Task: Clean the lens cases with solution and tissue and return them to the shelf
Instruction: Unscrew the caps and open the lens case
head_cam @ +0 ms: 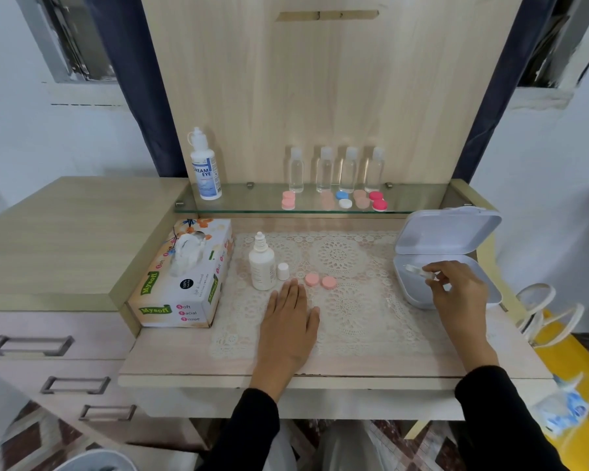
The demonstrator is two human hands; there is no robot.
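— Pale wood-grain surface (371, 363) under a lace mat (354, 321), with a glass shelf (252, 200) across the far edge and a tall wooden board behind. And the lens case (320, 281)?

— Down on the lace mat, a little left of centre, just right of a loose white cap (283, 270). Two round salmon-pink lids side by side, flat and matte, apparently both closed.

— Left hand (291, 321)?

— Laid flat on the mat, palm down, fingers straight and close together, gripping nothing. Fingertips just beside the left lid, on its near side; touching or not, cannot tell.

— Right hand (456, 290)?

— Out at the right, over the open white box (446, 232) with its lid tipped back. Fingers curled, pinching a small white piece (417, 269) just above the box's lower half. Tissue or something else, cannot tell.

— Solution?

— Small white bottle (262, 266), upright and uncapped, just left of the loose cap. Also a larger bottle (204, 168) with blue lettering, upright at the left end of the shelf.

— Tissue?

— Printed tissue box (184, 283) at the left edge of the mat, white sheet poking up from the slot.

— More on the shelf?

— Five more cases (343, 199) in a row near the front edge: pink, pale peach, blue with white, pale peach, red with pink. Behind them, four clear bottles (337, 169), all upright and capped.
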